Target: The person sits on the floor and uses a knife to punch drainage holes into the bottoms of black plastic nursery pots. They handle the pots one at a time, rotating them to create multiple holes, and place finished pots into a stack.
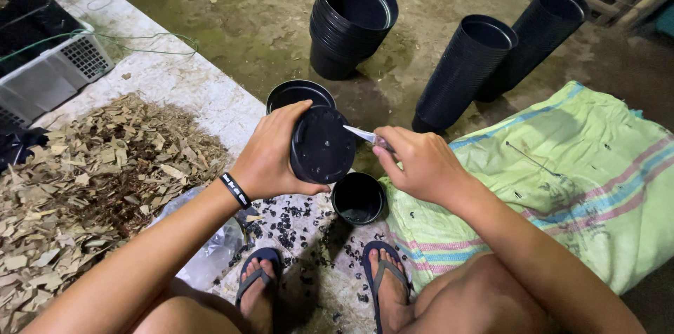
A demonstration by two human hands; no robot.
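Note:
My left hand [270, 155] grips a black plastic pot [323, 146] turned on its side, with its round bottom facing me. In my right hand [418, 163] I hold a small knife [361, 134], and its blade tip touches the pot's bottom near the right edge. A black band sits on my left wrist. Just behind the held pot stands another black pot [298, 92], and a smaller one [359, 198] sits upright on the ground below my hands.
Small black plastic bits [288, 221] litter the ground by my sandalled feet. A heap of dry wood chips [84, 179] lies left. Stacks of black pots [351, 18] [463, 70] [544, 25] stand behind. A green striped sack [562, 179] lies right, a white crate [49, 70] far left.

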